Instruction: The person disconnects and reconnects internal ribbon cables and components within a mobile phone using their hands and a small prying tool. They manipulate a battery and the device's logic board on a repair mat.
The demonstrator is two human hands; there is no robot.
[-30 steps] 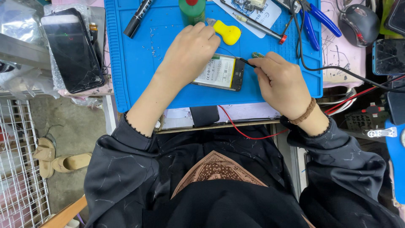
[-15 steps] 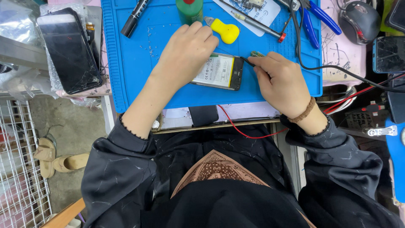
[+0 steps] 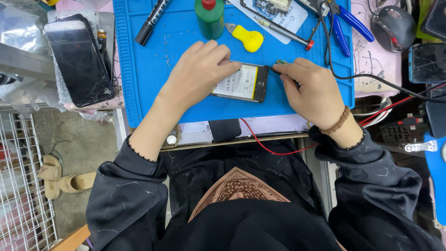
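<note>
battery [image 3: 241, 82] lies flat under left hand [image 3: 197, 69] fingertips, right hand [image 3: 311, 88] pinching black probe [image 3: 274, 69] at its edge.

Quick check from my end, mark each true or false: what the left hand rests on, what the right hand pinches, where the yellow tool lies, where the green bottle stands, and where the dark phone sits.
1. The left hand presses on the flat battery lying on the blue mat. True.
2. The right hand holds the blue-handled pliers. False: it pinches a thin probe tip at the battery's right end; the pliers lie untouched at the mat's far right.
3. The yellow tool lies on the mat beyond the hands. True.
4. The green bottle lies on its side. False: it stands upright.
5. The dark phone sits on the mat. False: it lies off the mat, to its left.
</note>
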